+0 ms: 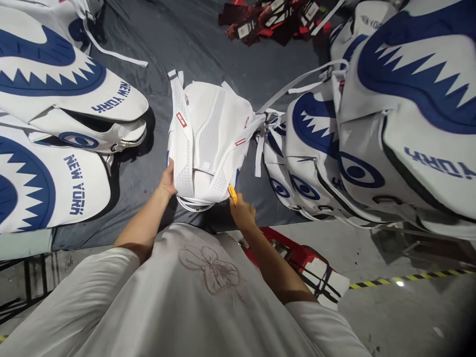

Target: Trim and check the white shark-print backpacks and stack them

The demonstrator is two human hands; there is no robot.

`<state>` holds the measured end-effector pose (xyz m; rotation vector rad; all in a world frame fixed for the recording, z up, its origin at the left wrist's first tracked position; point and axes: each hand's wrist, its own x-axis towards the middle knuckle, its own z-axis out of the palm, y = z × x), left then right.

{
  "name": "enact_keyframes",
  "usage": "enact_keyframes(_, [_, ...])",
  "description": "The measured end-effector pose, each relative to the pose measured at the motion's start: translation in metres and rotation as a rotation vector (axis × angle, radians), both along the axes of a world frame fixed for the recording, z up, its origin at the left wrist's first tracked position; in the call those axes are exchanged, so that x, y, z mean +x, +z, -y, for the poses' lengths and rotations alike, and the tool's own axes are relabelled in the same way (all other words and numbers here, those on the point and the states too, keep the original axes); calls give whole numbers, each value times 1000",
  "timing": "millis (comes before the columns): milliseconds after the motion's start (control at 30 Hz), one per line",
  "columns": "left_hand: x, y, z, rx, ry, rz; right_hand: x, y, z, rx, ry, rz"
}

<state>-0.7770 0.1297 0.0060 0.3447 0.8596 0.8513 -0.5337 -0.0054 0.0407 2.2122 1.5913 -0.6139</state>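
A white backpack [213, 129] lies with its strap side up on the dark grey cloth in front of me. Its padded back panel and shoulder straps with small red labels face me. My left hand [169, 179] grips the bag's left side near the bottom, its fingers partly hidden behind the edge. In my right hand [242, 210] is a small yellow tool, which looks like a utility knife [232, 195]. The fist is closed around it, and its tip is at the bag's lower right corner. Whether a blade is out cannot be seen.
White and blue shark-face backpacks [76, 183] lie at the left; more backpacks [360, 171] are stacked at the right, loose straps trailing. Red and black tags [267, 22] are heaped at the back. Below the table's front edge, a red and white object [308, 263] is on the floor.
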Motion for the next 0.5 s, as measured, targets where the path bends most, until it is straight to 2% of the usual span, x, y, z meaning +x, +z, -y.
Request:
enact_keyframes(100, [-3,6,2,-13,-33,-2,4,-1,0,78,-73,18])
enact_keyframes(200, [-10,16,7,-55,-153,6,7,-2,2,84,-110,15])
enact_keyframes(300, [-34,26,20,-61,-243,-109,9,-4,3,93,-109,-6])
enact_keyframes(333, [-48,28,27,-55,-274,-210,10,-5,3,98,-106,-18])
enact_keyframes(400, [-83,34,44,-47,-331,-552,12,-5,4,103,-114,-41])
enact_keyframes(500, [-136,44,73,-59,-313,-1072,15,-5,4,97,-130,-56])
